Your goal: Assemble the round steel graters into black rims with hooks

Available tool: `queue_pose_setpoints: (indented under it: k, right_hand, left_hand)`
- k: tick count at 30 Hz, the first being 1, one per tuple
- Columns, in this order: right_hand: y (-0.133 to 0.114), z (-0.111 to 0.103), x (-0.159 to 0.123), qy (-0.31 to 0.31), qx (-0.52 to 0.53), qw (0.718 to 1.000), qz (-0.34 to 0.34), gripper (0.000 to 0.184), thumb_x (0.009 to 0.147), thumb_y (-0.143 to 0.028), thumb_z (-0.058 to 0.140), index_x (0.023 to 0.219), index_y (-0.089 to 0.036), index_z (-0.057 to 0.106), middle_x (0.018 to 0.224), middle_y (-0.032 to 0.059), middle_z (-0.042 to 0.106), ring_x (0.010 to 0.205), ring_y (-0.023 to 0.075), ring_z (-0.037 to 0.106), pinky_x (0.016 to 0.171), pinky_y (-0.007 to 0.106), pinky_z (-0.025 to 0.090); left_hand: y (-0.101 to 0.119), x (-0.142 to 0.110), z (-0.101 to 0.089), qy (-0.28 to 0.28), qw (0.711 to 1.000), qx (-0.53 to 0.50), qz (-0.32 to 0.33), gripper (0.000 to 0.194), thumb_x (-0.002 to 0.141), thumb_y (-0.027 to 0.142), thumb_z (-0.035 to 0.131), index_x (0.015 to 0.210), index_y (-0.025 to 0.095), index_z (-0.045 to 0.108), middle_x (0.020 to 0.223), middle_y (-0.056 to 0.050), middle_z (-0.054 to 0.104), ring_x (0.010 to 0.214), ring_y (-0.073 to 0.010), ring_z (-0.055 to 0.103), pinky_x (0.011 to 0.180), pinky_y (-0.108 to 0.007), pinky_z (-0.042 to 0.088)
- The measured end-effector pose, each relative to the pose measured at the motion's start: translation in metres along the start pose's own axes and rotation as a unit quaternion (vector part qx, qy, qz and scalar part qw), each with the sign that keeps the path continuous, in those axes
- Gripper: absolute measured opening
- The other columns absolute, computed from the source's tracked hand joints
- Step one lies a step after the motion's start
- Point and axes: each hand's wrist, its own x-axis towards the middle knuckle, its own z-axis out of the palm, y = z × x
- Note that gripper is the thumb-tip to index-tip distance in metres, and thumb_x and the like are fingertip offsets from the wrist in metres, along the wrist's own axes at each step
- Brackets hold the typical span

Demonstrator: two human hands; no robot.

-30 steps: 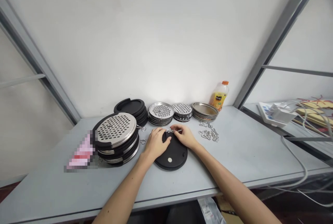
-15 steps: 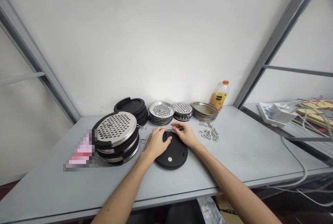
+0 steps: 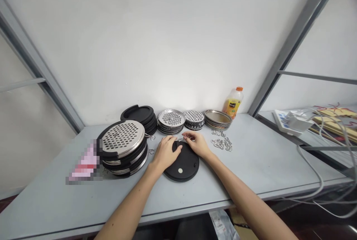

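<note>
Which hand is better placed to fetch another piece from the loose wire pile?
Probably the right hand: it is nearer the loose wire pile, on that same side. The left hand rests on the black disc, farther away.

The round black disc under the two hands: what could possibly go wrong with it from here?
The thin wire piece at the disc's far edge could slip from the right hand's fingertips.
If the left hand eases off, the disc might slide on the table.
Wire ends stick out from the tall stack toward the left hand, so a sideways move might catch them.
</note>
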Motion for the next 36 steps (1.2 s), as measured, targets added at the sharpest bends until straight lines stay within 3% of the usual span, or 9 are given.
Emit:
queue_pose_setpoints:
  k: [3, 5, 11, 16, 21, 27, 36]
  right_hand:
    - [0.002, 0.0, 0.0, 0.017, -0.013, 1.0, -0.005, 0.02, 0.081, -0.023, 0.053, 0.091, -0.016, 0.069, 0.088, 0.0071, 0.073, 0.075, 0.0182, 0.065, 0.071, 0.031, 0.05]
    - [0.004, -0.001, 0.0, 0.017, -0.027, 0.999, -0.005, 0.02, 0.081, -0.022, 0.052, 0.09, -0.016, 0.069, 0.086, 0.0067, 0.073, 0.073, 0.018, 0.064, 0.07, 0.03, 0.05]
    - [0.002, -0.003, 0.001, -0.006, -0.045, 0.999, -0.005, 0.021, 0.083, -0.026, 0.051, 0.084, -0.016, 0.07, 0.076, 0.005, 0.072, 0.069, 0.018, 0.063, 0.063, 0.028, 0.047]
    - [-0.001, -0.006, 0.001, -0.035, -0.062, 0.997, -0.007, 0.024, 0.083, -0.029, 0.052, 0.073, -0.017, 0.071, 0.07, 0.0036, 0.071, 0.064, 0.0175, 0.062, 0.062, 0.028, 0.046]
    - [0.002, -0.008, 0.002, -0.02, -0.086, 0.996, 0.004, 0.025, 0.083, -0.028, 0.052, 0.074, -0.017, 0.072, 0.07, 0.0047, 0.071, 0.063, 0.0177, 0.06, 0.061, 0.028, 0.044]
    - [0.006, -0.005, 0.002, -0.004, -0.092, 0.996, 0.007, 0.024, 0.081, -0.026, 0.051, 0.073, -0.017, 0.071, 0.063, 0.0031, 0.067, 0.058, 0.0161, 0.056, 0.057, 0.027, 0.042]
    - [0.013, -0.005, 0.006, 0.065, -0.056, 0.996, 0.036, 0.026, 0.082, -0.031, 0.05, 0.091, -0.017, 0.07, 0.092, 0.0081, 0.069, 0.074, 0.0179, 0.06, 0.073, 0.033, 0.048]
  left_hand:
    - [0.009, -0.004, -0.015, -0.002, 0.999, -0.016, 0.032, 0.029, 0.087, 0.03, 0.055, 0.114, 0.02, 0.062, 0.113, -0.007, 0.062, 0.11, -0.023, 0.055, 0.099, -0.038, 0.043]
    - [0.013, -0.01, -0.027, -0.033, 0.996, -0.028, 0.081, 0.034, 0.084, 0.033, 0.06, 0.116, 0.022, 0.061, 0.117, -0.007, 0.061, 0.112, -0.0236, 0.054, 0.101, -0.039, 0.042]
    - [0.013, -0.031, -0.044, -0.175, 0.964, -0.003, 0.199, 0.079, 0.057, 0.056, 0.08, 0.126, 0.023, 0.057, 0.133, -0.009, 0.052, 0.128, -0.0323, 0.041, 0.11, -0.047, 0.031]
    - [0.007, -0.034, -0.04, -0.162, 0.97, 0.013, 0.183, 0.075, 0.059, 0.047, 0.081, 0.126, 0.024, 0.056, 0.138, -0.009, 0.048, 0.13, -0.0319, 0.039, 0.11, -0.049, 0.03]
    - [0.0, -0.033, -0.041, -0.141, 0.978, 0.015, 0.156, 0.072, 0.062, 0.037, 0.079, 0.128, 0.025, 0.054, 0.141, -0.009, 0.045, 0.131, -0.0316, 0.038, 0.11, -0.049, 0.031]
    - [-0.006, -0.034, -0.034, -0.16, 0.977, 0.032, 0.135, 0.09, 0.061, 0.052, 0.079, 0.138, 0.023, 0.043, 0.148, -0.014, 0.035, 0.137, -0.0337, 0.03, 0.111, -0.054, 0.027]
    - [-0.008, -0.032, -0.036, -0.152, 0.978, 0.003, 0.142, 0.077, 0.072, 0.05, 0.073, 0.139, 0.027, 0.042, 0.143, -0.009, 0.045, 0.137, -0.0285, 0.033, 0.113, -0.052, 0.027]
